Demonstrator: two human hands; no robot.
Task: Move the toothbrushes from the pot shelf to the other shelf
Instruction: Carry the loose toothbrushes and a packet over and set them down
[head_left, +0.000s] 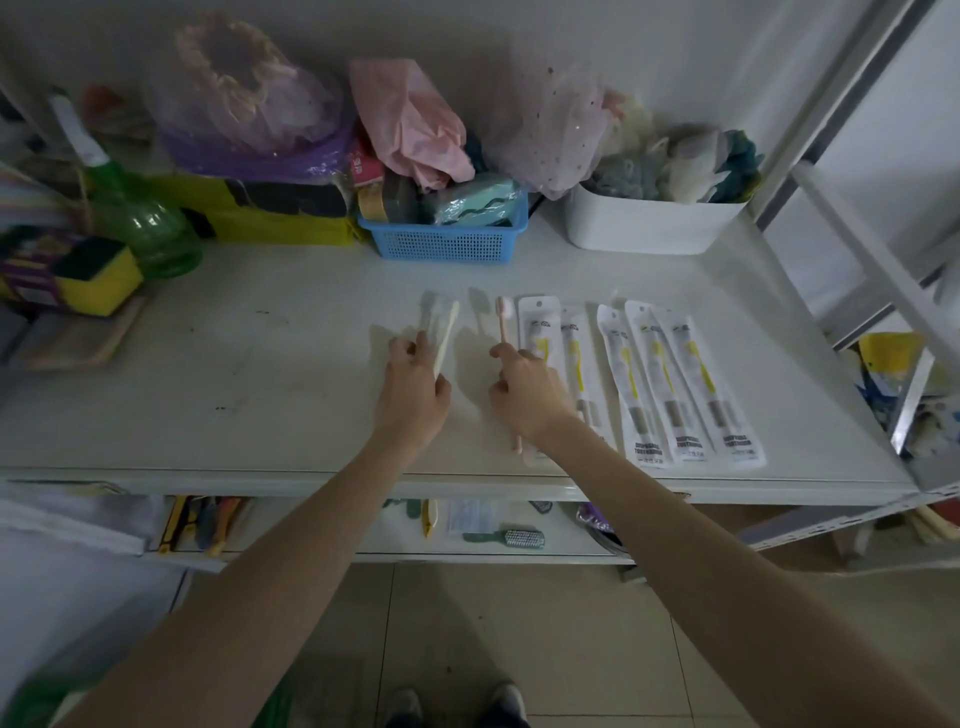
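On the white shelf (260, 374) my left hand (413, 387) grips a cream toothbrush (448, 332), its head pointing away from me, with a clear cap or second brush beside it. My right hand (524, 392) holds a pink toothbrush (503, 319); its handle end shows below my wrist near the shelf's front. To the right lie several packaged yellow toothbrushes (670, 384) in clear-white sleeves, side by side and flat on the shelf.
A blue basket (447, 241) and a white bin (649, 226) stand at the back, with plastic bags above them. A green bottle (140, 218) and sponges (78, 280) sit at the left. A lower shelf holds a hairbrush (514, 538). A metal rack frame (857, 244) rises at the right.
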